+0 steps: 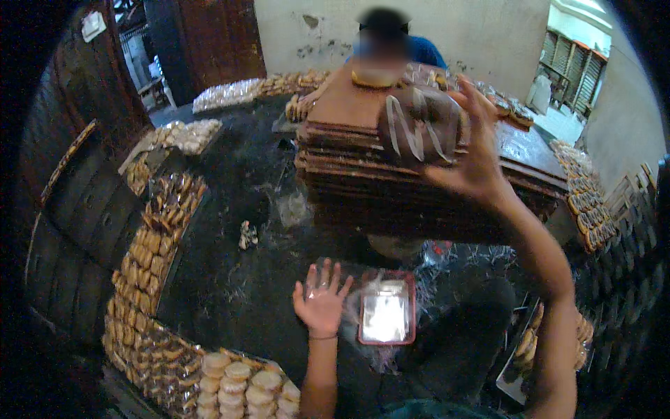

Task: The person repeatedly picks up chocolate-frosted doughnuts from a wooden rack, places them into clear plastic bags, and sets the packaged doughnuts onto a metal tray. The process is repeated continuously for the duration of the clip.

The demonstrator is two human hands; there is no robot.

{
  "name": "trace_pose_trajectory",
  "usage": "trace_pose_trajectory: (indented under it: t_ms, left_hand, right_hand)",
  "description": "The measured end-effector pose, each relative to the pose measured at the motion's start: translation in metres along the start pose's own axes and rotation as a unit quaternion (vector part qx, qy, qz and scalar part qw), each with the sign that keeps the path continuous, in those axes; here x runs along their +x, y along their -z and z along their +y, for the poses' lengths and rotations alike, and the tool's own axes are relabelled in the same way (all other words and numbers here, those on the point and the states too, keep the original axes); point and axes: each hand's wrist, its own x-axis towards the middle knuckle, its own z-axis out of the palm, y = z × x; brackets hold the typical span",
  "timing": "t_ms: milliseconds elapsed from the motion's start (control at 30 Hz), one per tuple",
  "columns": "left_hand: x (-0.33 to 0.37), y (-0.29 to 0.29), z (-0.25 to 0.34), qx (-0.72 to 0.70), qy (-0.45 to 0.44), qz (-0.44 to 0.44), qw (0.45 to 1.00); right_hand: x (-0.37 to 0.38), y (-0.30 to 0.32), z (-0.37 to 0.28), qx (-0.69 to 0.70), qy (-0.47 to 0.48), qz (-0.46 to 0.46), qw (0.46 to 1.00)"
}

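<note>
My right hand is raised at the right, closed on a chocolate-coated doughnut with white icing stripes. The thumb is under its edge and the fingers are over its far side. Lower down, my left hand is open, palm up, fingers spread. Clear plastic film seems to lie at its fingertips; whether they touch it I cannot tell. Just right of that hand stands a shallow red tray with shiny clear plastic bags in it.
A tall stack of brown boards stands ahead, with a person in blue behind it. Rows of wrapped baked goods curve along the left. Pale round buns lie near left, and more doughnuts sit at right.
</note>
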Motion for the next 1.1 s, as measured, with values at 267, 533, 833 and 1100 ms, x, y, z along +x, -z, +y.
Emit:
trace_pose_trajectory:
  t_ms: [267,533,833,1100]
  left_hand:
    - [-0.004,-0.041,-0.066,-0.35,0.175,0.005,0.92]
    - [-0.003,-0.053,-0.079,-0.046,-0.027,-0.025,0.998]
    - [0.004,-0.016,-0.085,-0.114,0.011,0.043,0.993]
    - [0.001,0.003,-0.078,-0.125,0.028,0.09,0.988]
  right_hand:
    - [-0.138,0.058,-0.081,0.668,-0.462,-0.128,0.569]
    - [-0.15,0.057,-0.077,0.479,-0.429,-0.24,0.727]
    - [-0.173,0.004,-0.1,0.133,-0.318,-0.316,0.884]
    - [-0.223,-0.004,-0.115,0.298,-0.521,-0.134,0.788]
